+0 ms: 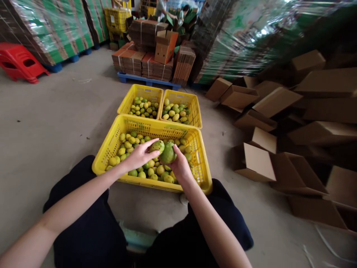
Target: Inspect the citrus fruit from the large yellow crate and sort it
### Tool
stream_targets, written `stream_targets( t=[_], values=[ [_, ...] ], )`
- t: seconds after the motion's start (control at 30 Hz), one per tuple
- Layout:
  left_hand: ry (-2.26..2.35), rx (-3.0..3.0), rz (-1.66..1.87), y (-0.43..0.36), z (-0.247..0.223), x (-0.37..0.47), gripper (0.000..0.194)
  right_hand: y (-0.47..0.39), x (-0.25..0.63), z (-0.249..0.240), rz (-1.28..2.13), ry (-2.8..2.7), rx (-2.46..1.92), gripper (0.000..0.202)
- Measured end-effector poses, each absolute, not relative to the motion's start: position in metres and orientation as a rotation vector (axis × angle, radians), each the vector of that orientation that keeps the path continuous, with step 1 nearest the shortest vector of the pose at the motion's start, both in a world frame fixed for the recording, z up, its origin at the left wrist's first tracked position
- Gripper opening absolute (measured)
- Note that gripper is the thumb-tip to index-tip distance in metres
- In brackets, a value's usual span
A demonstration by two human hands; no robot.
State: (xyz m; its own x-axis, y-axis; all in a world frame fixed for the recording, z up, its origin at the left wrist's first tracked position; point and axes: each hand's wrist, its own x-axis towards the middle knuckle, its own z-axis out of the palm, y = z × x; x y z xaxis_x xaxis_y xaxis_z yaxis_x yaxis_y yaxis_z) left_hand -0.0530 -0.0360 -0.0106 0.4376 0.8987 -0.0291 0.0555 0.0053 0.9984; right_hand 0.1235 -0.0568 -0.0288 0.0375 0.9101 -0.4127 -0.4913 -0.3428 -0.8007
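My left hand (pixel 141 153) grips a mottled green fruit (pixel 157 146) between thumb and fingers. A larger green fruit (pixel 167 153) is in my right hand (pixel 180 163), its thumb on top and its other fingers mostly hidden behind. The two fruits are side by side and seem to touch. Both hands are above a large yellow crate (pixel 152 184) holding many yellow and green fruits (pixel 160 170), between my knees.
Two smaller yellow crates of fruit, left (pixel 125 106) and right (pixel 196 111), stand beyond the large one. Open cardboard boxes (pixel 259 160) pile up at right. Flattened cartons (pixel 128 61) lie on a blue pallet (pixel 147 80). A red stool (pixel 22 61) is far left; people (pixel 161 9) are behind.
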Motion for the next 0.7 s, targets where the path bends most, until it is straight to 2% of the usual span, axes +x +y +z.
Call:
stream_targets(
  t=[0.1, 0.3, 0.7],
  values=[
    [0.894, 1.293, 0.802, -0.0353, -0.0081, -0.0529, 0.062, -0.057, 0.1232, -0.027, 1.563, -0.492, -1.167, 0.034],
    [0.811, 1.104, 0.763, -0.0353, -0.0139, -0.051, 0.069, -0.0583, 0.1196, -0.0246, 1.542, -0.436, -1.243, 0.032],
    [0.798, 1.145, 0.78, -0.0351, -0.0149, -0.0532, 0.072, -0.0595, 0.1179, -0.0213, 1.556, -0.429, -1.328, 0.039]
  ],
)
